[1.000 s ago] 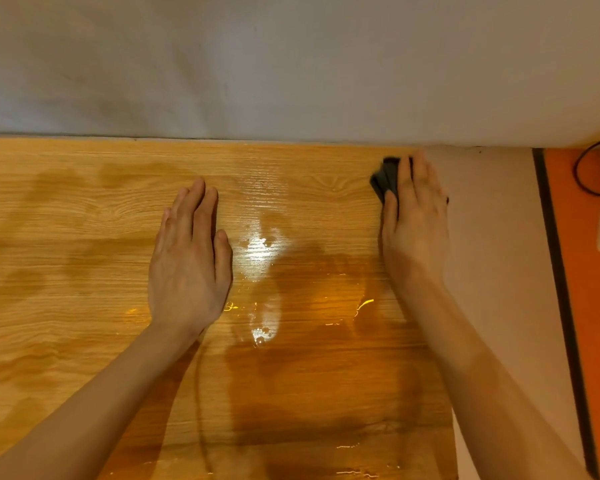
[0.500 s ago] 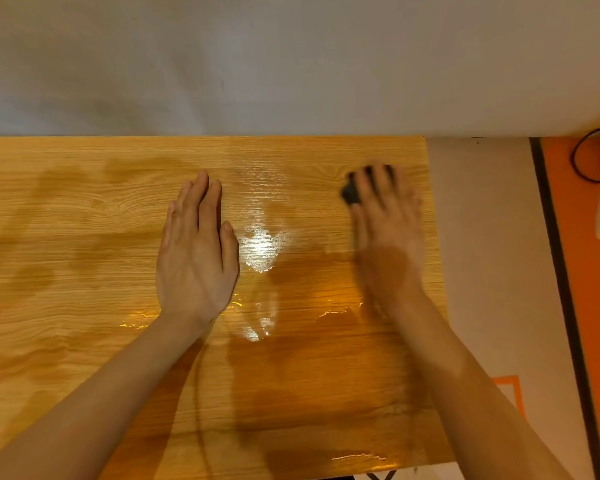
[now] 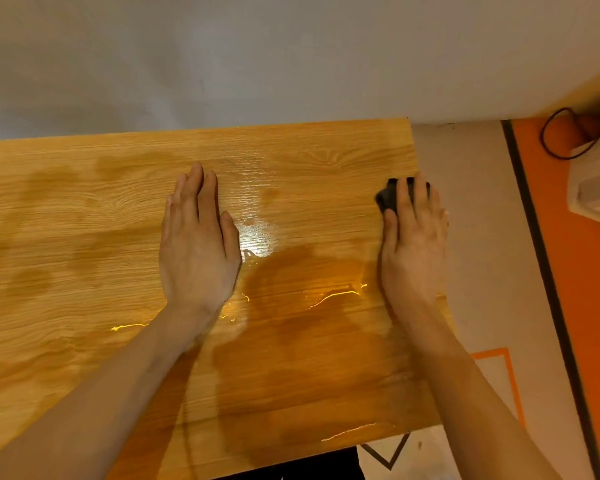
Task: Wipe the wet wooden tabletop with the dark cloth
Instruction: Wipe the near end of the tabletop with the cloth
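Wiping underway: right hand [image 3: 413, 237], fingers together, presses dark cloth [image 3: 388, 197] at wet tabletop [image 3: 84, 237] edge; left hand [image 3: 198, 247] flat; next stroke likely toward central puddle [image 3: 309, 282].

left hand [image 3: 199, 244]: bare, no ring or glove seen
right hand [image 3: 413, 242]: bare, no ring or glove seen
forearms: no sleeves, bare from fingers back to frame edge
wrists: no watch or band seen
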